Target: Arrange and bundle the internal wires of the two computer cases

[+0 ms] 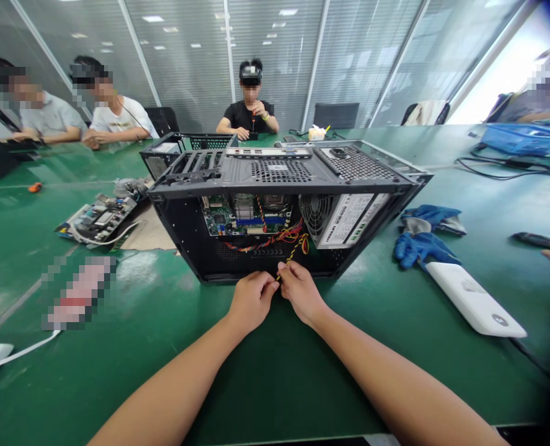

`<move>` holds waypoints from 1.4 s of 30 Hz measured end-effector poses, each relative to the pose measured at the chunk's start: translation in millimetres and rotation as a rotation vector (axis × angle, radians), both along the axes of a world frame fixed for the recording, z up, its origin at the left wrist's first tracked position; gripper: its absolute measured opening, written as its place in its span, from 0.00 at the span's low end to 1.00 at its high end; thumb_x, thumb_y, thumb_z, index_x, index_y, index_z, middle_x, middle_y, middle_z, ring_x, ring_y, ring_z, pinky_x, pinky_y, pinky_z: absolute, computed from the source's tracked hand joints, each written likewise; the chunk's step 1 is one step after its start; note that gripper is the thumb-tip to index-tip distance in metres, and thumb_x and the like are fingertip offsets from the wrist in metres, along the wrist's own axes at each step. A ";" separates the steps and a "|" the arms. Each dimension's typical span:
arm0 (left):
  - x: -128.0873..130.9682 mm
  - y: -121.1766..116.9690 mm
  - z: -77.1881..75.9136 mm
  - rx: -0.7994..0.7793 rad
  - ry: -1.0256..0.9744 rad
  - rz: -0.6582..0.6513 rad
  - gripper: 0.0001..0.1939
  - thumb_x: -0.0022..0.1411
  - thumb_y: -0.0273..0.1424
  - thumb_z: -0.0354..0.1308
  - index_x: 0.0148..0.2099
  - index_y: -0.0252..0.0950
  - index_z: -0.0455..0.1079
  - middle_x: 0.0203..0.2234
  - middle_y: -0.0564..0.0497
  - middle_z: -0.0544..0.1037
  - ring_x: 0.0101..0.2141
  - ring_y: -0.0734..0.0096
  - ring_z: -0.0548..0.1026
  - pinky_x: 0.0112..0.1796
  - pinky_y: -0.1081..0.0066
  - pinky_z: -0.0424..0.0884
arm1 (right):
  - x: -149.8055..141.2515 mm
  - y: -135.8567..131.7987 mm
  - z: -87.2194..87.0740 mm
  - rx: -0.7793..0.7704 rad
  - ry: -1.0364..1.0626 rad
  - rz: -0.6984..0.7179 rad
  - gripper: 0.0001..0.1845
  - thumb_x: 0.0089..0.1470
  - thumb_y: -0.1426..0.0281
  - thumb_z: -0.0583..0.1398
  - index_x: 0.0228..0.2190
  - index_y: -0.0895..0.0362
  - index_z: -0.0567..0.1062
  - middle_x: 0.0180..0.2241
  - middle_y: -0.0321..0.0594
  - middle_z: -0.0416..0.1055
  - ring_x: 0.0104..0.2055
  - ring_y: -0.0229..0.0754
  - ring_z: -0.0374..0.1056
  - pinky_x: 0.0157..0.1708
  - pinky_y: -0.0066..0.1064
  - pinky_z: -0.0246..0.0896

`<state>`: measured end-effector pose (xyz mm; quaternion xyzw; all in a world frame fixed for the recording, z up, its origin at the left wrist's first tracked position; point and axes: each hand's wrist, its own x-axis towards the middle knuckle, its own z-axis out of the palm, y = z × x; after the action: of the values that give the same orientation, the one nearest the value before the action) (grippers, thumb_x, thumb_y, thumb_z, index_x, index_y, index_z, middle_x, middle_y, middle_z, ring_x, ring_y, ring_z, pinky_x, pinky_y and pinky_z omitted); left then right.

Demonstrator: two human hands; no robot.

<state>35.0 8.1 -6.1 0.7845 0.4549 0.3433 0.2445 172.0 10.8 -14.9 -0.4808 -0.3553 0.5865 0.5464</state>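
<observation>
Cable pinched in both hands before the open computer case

Left hand closest in, pinch narrow, thumb against forefinger on the yellow-and-black cable; right hand just beside, closed on the same cable slightly farther up. Tip hidden inside the grip, so impossible to tell whether bare or fitted with a plug. Best to steady the strand with one pinch and work with the other, wrists low over the green table, without tugging on the length behind. Just beyond, the lower edge of the case: better kept clear of knuckles and wire alike. Onward from the right hand, a run up into the case and a loop near the wire bundle; worth leaving slack there, free of snags. Higher up, power supply to the right, motherboard to the left; wise to keep any strain off both. Farther off, across the table, a seated person in a black shirt.
</observation>
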 end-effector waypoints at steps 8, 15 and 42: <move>0.8 0.9 -3.9 -0.037 -0.028 -0.002 0.08 0.62 0.28 0.59 0.29 0.36 0.69 0.21 0.56 0.71 0.24 0.76 0.68 0.29 0.74 0.61 | 0.0 -0.1 -0.6 -0.019 -0.039 -0.018 0.23 0.48 0.52 0.64 0.24 0.55 0.61 0.17 0.23 0.49 0.17 0.28 0.45 0.16 0.23 0.38; 2.4 2.3 -6.6 -0.017 -0.084 0.017 0.07 0.58 0.28 0.63 0.30 0.36 0.68 0.21 0.57 0.70 0.23 0.77 0.66 0.27 0.75 0.61 | 0.2 0.8 -0.4 -0.027 -0.053 -0.017 0.23 0.48 0.51 0.65 0.25 0.55 0.63 0.17 0.24 0.50 0.18 0.28 0.46 0.17 0.24 0.39; 1.7 2.7 -6.3 -0.016 -0.066 0.027 0.09 0.63 0.30 0.57 0.29 0.36 0.66 0.20 0.57 0.69 0.22 0.76 0.66 0.28 0.74 0.59 | -0.7 -1.7 1.8 0.002 -0.040 0.022 0.24 0.46 0.50 0.65 0.24 0.55 0.63 0.16 0.23 0.49 0.17 0.28 0.44 0.17 0.25 0.37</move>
<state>36.7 10.8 -12.4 0.7646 0.4596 0.3687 0.2612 171.3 9.2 -13.1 -0.4880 -0.3720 0.5824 0.5332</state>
